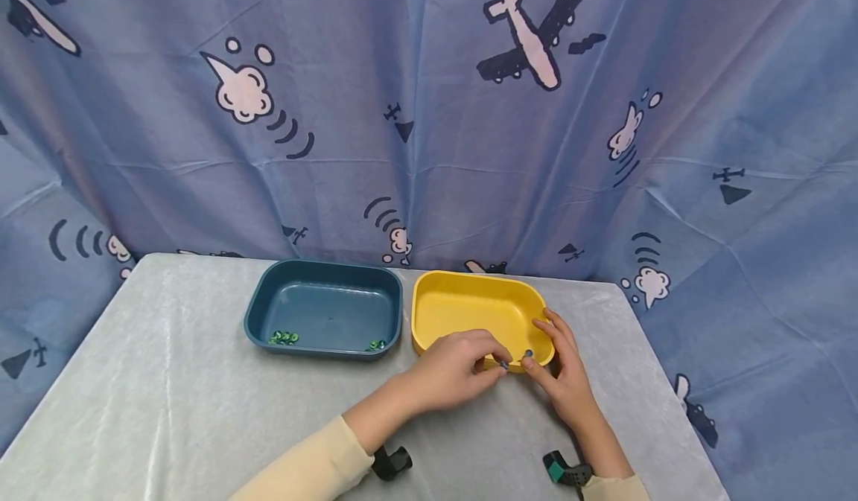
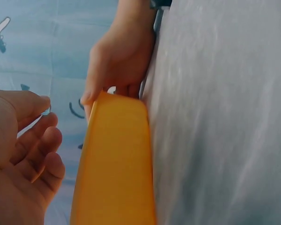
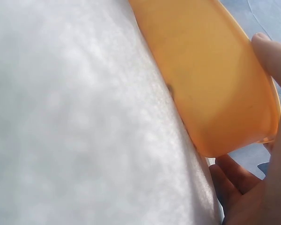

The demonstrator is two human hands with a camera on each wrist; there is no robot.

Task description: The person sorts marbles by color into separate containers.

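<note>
Between the thumb and index finger of my left hand [image 1: 456, 371] is a small shiny blue piece [image 1: 504, 365], held over the near rim of the yellow tray [image 1: 469, 278]. The left wrist view shows this small piece [image 2: 46, 111] pinched at the fingertips, its kind too small to tell, with the other fingers loosely bent. My right hand [image 1: 566, 378] grips the tray's right end, thumb at the near rim and fingers round the outside. Another small blue piece [image 1: 528, 353] shows inside the tray near the right thumb.
A dark teal tray [image 1: 325, 266] stands left of the yellow one. Small shiny green pieces lie in its near left corner [image 1: 284, 337] and near right corner [image 1: 377, 345]. A grey cloth [image 1: 167, 382] covers the table, and a blue patterned curtain [image 1: 348, 114] hangs behind.
</note>
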